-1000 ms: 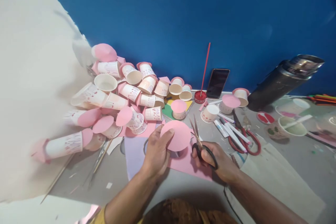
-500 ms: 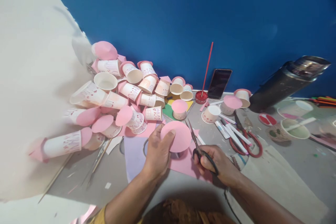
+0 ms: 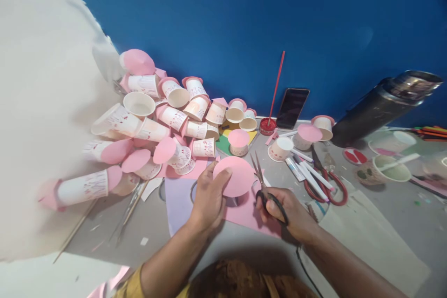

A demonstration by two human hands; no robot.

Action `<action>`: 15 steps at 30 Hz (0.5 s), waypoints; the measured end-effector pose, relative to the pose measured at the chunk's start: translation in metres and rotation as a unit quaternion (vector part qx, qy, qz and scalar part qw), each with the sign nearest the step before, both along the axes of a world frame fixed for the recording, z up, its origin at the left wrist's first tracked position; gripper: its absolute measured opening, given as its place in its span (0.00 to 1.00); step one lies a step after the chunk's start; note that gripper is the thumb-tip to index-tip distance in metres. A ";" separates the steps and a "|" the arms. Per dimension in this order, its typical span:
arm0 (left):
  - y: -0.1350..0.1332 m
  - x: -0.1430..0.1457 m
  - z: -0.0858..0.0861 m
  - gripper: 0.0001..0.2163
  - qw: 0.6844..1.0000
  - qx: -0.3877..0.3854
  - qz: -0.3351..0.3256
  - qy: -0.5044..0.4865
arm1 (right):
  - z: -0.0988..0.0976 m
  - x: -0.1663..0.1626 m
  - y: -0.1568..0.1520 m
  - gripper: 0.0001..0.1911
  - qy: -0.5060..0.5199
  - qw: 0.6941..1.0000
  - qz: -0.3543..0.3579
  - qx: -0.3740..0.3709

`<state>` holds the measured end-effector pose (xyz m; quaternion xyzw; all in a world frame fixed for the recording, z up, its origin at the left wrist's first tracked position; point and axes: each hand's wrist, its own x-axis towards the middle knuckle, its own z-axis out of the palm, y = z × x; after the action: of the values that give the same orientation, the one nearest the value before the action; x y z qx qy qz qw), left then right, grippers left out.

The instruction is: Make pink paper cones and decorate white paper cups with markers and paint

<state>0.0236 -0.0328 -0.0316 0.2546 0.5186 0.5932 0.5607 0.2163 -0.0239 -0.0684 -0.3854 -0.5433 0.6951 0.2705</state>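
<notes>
My left hand pinches a round pink paper disc at its left edge, thumb on top. Black-handled scissors are in my right hand, fingers through the loops. Their blades point up and stand slightly apart, close to the disc's right edge. Whether they touch the paper I cannot tell. Beneath both hands lie a pink paper sheet and a lilac sheet. Just beyond the disc a small paper cup carries a pink round top.
Decorated paper cups with pink tops pile up at left. Behind stand a red stick in a round red base and a phone. To the right are markers, red-handled scissors, a dark flask and a cup.
The scissor blades have opened slightly and tilted a little to the left. The left hand keeps its hold on the disc. The whole view has shifted slightly.
</notes>
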 end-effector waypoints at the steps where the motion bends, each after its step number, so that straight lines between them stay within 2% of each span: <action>1: 0.001 0.001 0.001 0.13 1.000 0.000 -0.001 -0.021 | 0.000 0.000 0.000 0.35 0.004 1.000 -0.013 0.000; 6: 0.002 0.004 0.003 0.17 0.997 -0.006 -0.001 -0.074 | -0.001 -0.001 0.002 0.28 0.002 0.993 -0.116 -0.016; 10: 0.003 0.008 -0.005 0.17 0.995 -0.022 -0.020 -0.095 | -0.002 -0.003 0.003 0.25 0.035 0.978 -0.200 -0.039; 15: 0.000 0.021 -0.018 0.17 0.987 -0.045 -0.071 -0.136 | 0.000 -0.004 0.005 0.17 0.001 0.976 -0.220 0.011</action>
<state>0.0443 -0.0332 -0.0499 0.1821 0.4446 0.5572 0.6773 0.2119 -0.0184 -0.0685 -0.4917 -0.4524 0.6134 0.4211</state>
